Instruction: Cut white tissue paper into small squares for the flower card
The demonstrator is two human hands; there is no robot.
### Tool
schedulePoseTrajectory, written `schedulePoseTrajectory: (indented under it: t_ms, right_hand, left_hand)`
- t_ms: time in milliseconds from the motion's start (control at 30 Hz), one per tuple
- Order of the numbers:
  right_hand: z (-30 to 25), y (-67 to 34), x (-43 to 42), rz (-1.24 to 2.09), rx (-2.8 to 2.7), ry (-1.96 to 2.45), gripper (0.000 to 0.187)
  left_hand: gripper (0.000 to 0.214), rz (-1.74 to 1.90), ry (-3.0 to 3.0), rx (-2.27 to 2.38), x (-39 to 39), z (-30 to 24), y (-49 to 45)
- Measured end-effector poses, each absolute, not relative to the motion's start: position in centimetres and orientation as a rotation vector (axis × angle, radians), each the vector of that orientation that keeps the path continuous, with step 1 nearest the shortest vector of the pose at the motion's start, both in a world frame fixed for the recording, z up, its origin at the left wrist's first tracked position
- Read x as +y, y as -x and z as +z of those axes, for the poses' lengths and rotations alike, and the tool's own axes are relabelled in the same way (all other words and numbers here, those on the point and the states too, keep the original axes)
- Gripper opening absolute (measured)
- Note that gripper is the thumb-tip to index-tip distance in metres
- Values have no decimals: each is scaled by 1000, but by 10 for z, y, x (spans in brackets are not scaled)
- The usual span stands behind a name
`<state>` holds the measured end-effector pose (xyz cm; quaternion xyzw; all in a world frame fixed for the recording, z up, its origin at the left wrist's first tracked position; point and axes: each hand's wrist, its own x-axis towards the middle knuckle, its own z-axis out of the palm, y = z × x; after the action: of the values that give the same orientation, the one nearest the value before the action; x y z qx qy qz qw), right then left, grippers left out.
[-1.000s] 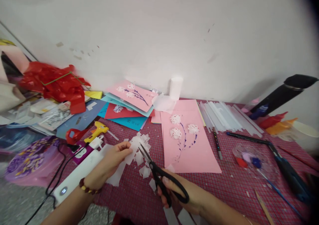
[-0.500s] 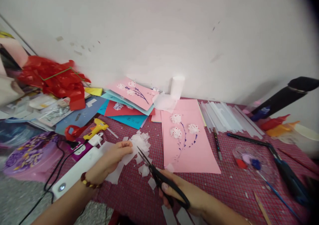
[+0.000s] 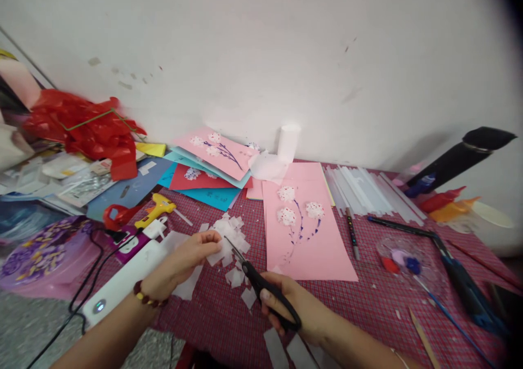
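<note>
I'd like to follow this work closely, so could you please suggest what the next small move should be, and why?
I would probably ease the left hand back slightly before any cut. The right hand grips the black-handled metal scissors, and their tips point close to the left hand, beside the heap of small white paper scraps; more clearance seems safer.

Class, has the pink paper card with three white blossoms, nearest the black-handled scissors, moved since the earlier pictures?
No. The pink card keeps its place beside the slim dark dotted pen; only the view shifts slightly.
</note>
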<state>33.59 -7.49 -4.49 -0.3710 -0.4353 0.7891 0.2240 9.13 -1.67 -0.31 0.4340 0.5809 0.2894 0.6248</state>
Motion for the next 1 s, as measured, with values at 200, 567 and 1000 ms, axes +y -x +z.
schedulePoseTrajectory:
  t_ms: [200, 567, 1000]
  right_hand:
    - [-45, -341, -74, 2243, -1123, 901, 61]
    - [-44, -335, -69, 2226, -1236, 896, 54]
    - [-54, -334, -63, 2263, -1108, 876, 51]
  left_hand:
    - [17, 754, -945, 1375, -18, -4, -77]
    - [17, 781, -1045, 1333, -9, -5, -86]
    - [33, 804, -1102, 1389, -4, -5, -91]
